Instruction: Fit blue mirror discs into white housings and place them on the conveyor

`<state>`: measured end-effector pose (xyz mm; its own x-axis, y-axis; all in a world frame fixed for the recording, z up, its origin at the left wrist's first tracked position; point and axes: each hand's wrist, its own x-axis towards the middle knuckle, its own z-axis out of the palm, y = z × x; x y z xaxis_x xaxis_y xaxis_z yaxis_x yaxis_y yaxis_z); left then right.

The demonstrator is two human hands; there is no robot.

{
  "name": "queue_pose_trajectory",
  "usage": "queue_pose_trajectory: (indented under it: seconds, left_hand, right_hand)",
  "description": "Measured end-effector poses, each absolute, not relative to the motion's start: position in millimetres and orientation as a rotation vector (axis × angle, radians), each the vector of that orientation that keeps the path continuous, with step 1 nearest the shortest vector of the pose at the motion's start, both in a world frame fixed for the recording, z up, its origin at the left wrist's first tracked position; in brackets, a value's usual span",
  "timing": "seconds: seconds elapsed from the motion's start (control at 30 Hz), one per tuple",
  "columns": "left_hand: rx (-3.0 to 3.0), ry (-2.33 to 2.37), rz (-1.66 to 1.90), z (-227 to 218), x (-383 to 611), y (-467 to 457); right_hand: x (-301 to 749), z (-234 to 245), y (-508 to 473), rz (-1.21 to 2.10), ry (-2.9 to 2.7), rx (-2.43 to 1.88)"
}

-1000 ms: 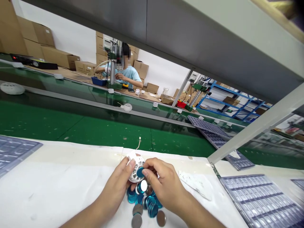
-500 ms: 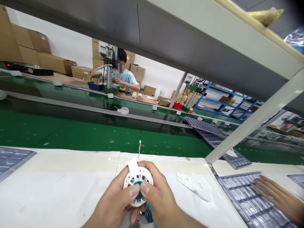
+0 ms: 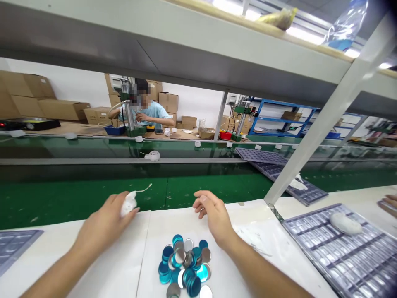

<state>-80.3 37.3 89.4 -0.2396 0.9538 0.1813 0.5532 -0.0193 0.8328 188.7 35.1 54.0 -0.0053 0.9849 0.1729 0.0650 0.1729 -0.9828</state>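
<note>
My left hand (image 3: 108,217) is closed round a white round plastic part (image 3: 128,203) with a short wire trailing to the right, held over the near edge of the green belt (image 3: 186,186). My fingers hide part of it. To the right, my right hand (image 3: 214,213) hangs above the far edge of the white work surface (image 3: 124,265) with its fingers loosely curled and apart, nothing in them. Between my forearms lies a loose pile of round metal discs (image 3: 186,265), some faced in blue, others silver.
A clear plastic tray (image 3: 344,244) stands at right, with a whitish blurred item on it; another person's hand (image 3: 389,205) is beyond. Stacked trays (image 3: 279,174) lean behind a slanting post (image 3: 313,136). White round parts (image 3: 154,156) sit along the line. A co-worker (image 3: 151,111) sits opposite.
Both hands were together on the white part, thumbs on its blue centre. My left hand has carried it leftward and forward; my right hand has let go and moved right. The disc pile is uncovered.
</note>
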Motion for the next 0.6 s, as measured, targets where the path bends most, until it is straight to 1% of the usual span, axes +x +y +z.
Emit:
queue_pose_trajectory:
  seconds: [0.07,0.13,0.23,0.3,0.47,0.6]
  left_hand:
    - [1.681,1.933,1.072,94,-99,53]
    - [1.838,1.952,0.921,98,-108,72]
    - [2.045,1.825,0.66,107,-98,118]
    - [2.131,1.745,0.555,113,-78,164]
    - [2.248,1.89,0.564,115,-25,276]
    - [2.218,1.912,0.538,116,-26,306]
  right_hand:
    - [200,37,52,1.0,-1.302,-1.217]
    - [203,21,61,0.964,-1.308,-1.291]
    - [198,10,64,0.918,-1.366,-1.369]
    - [192,11,63,0.895,-1.414,-1.401]
    - [188,17,64,0.858,-1.498,-1.463]
    - [190,13,67,0.842,-1.563,-1.462]
